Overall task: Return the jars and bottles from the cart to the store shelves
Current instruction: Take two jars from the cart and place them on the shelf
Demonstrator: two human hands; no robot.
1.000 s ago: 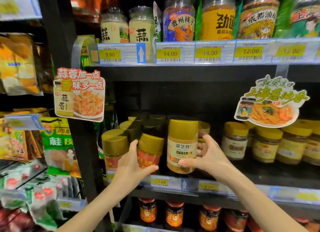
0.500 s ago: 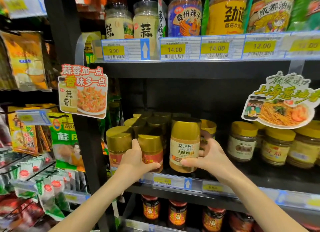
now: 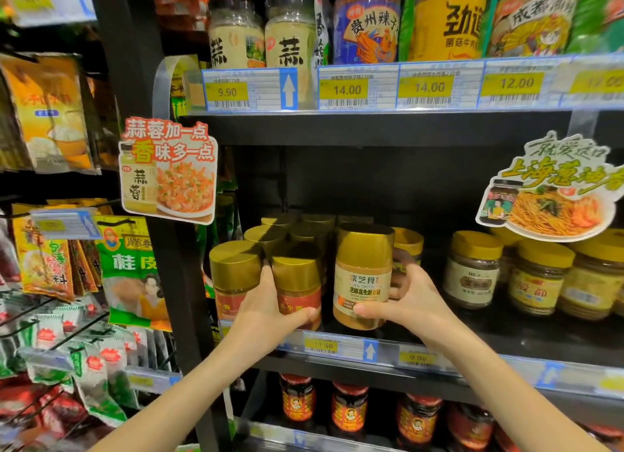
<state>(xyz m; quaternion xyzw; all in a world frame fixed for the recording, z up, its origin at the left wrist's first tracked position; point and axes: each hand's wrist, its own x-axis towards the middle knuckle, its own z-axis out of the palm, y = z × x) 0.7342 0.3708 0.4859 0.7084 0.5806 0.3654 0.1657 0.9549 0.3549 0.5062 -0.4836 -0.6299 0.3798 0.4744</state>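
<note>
Red-labelled jar (image 3: pixel 297 284) gripped in your left fingers (image 3: pixel 268 276) and tall jar (image 3: pixel 363 276) in your right fingers (image 3: pixel 366 310) are now settling onto the shelf (image 3: pixel 452 333), nearing release.

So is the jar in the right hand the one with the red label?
No, the right hand grips the taller jar with a cream label; the red-labelled jar is in the left hand.
</note>
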